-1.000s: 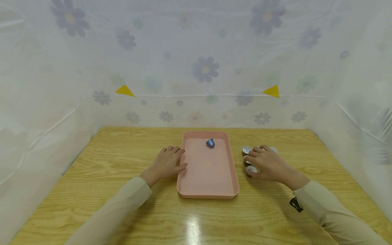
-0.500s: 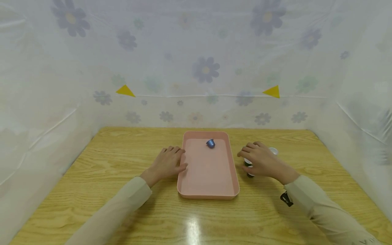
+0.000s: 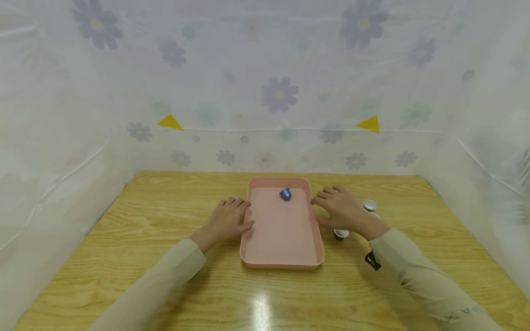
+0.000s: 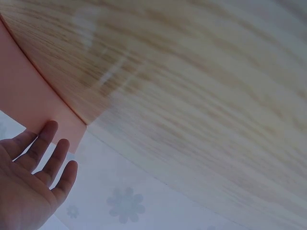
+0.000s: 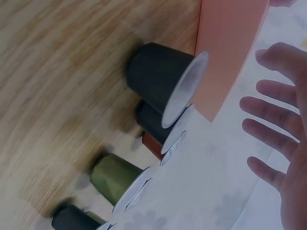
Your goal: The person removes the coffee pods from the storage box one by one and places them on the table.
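Observation:
A pink tray (image 3: 281, 234) lies lengthwise on the table between my hands, with a blue coffee capsule (image 3: 285, 194) on its side near the far end. My left hand (image 3: 225, 218) rests at the tray's left rim, fingers relaxed; the left wrist view has its fingertips against the outer wall. Beside the right rim is my right hand (image 3: 341, 209), fingers spread and holding nothing. Under and behind it stand several coffee capsules with lids up, among them a black capsule (image 5: 156, 74), a green capsule (image 5: 115, 177) and a partly hidden red-brown capsule (image 5: 152, 145).
The wooden table (image 3: 174, 193) runs back to a flowered curtain (image 3: 265, 69), which also encloses both sides. Two yellow triangles mark the curtain, such as the left triangle (image 3: 170, 122). A black clip-like piece (image 3: 372, 260) hangs at the right cuff.
My right hand has moved left from over the capsules to the tray's right rim, uncovering some capsules on the right. The left hand, tray and blue capsule have stayed put.

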`<action>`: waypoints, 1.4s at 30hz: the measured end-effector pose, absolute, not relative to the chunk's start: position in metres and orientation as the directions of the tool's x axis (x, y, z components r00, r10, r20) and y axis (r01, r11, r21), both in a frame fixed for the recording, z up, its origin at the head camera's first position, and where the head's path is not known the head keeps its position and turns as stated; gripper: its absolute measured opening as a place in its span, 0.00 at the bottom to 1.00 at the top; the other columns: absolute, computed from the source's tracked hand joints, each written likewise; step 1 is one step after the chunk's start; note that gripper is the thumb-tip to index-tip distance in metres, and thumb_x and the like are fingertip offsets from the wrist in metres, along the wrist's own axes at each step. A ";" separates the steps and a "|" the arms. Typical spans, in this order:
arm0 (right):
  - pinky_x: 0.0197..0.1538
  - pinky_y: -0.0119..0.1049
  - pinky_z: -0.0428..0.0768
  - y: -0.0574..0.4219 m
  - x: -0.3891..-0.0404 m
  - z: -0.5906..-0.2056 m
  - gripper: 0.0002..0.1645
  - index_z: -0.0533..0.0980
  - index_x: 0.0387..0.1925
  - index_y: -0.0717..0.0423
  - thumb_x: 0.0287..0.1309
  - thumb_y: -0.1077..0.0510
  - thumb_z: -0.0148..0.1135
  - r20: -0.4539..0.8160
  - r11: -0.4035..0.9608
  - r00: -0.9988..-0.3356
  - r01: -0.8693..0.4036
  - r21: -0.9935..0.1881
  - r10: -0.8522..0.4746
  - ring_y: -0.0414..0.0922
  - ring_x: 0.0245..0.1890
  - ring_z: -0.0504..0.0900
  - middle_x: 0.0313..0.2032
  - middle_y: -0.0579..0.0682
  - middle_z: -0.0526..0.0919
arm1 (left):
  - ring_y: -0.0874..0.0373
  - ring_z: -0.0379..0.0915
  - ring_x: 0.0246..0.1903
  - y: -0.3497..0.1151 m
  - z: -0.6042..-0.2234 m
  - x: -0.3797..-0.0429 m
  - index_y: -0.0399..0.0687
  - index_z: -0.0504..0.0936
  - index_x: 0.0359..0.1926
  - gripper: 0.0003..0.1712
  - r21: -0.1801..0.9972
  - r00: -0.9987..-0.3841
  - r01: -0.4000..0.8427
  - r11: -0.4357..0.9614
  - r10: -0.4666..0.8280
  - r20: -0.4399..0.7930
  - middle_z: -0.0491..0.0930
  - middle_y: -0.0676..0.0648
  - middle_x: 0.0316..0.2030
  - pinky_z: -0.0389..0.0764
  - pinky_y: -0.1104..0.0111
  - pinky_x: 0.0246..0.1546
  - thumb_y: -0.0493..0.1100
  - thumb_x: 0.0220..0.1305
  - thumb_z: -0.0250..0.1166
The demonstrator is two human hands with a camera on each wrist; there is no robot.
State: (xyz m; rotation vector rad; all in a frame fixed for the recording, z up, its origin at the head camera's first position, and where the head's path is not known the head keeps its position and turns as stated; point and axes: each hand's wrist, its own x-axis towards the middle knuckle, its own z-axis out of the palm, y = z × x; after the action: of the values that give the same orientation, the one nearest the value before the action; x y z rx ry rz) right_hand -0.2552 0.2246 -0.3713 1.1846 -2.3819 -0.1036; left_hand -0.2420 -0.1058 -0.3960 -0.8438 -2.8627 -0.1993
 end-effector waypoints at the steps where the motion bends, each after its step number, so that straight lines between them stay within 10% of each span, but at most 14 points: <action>1: 0.43 0.45 0.74 0.223 -0.257 -0.371 0.20 0.79 0.39 0.51 0.44 0.47 0.68 0.379 0.624 -0.515 -0.732 0.272 -0.769 0.46 0.37 0.77 0.35 0.47 0.81 | 0.48 0.68 0.53 -0.106 -0.396 -0.242 0.46 0.73 0.56 0.30 0.084 -0.831 0.546 0.833 0.526 0.181 0.74 0.46 0.53 0.68 0.53 0.52 0.60 0.60 0.54; 16: 0.51 0.49 0.71 0.201 -0.281 -0.366 0.20 0.77 0.45 0.51 0.50 0.47 0.63 0.263 0.717 -0.670 -0.673 0.180 -0.694 0.49 0.45 0.76 0.43 0.48 0.80 | 0.48 0.67 0.53 -0.106 -0.396 -0.242 0.46 0.72 0.56 0.29 0.091 -0.829 0.548 0.831 0.527 0.186 0.73 0.46 0.53 0.68 0.53 0.54 0.59 0.60 0.55; 42: 0.51 0.49 0.70 0.174 -0.317 -0.380 0.20 0.76 0.45 0.51 0.50 0.49 0.63 0.248 0.749 -0.716 -0.658 0.073 -0.653 0.50 0.46 0.75 0.43 0.48 0.81 | 0.48 0.67 0.54 -0.105 -0.397 -0.243 0.47 0.72 0.57 0.29 0.104 -0.839 0.537 0.837 0.517 0.170 0.73 0.46 0.54 0.67 0.52 0.55 0.59 0.60 0.55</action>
State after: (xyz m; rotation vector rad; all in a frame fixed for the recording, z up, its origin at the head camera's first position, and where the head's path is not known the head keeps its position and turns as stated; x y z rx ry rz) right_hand -0.3167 0.1743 -0.3804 1.0284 -2.6906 0.0297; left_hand -0.2428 -0.1054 -0.3972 -0.8299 -2.8810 -0.2230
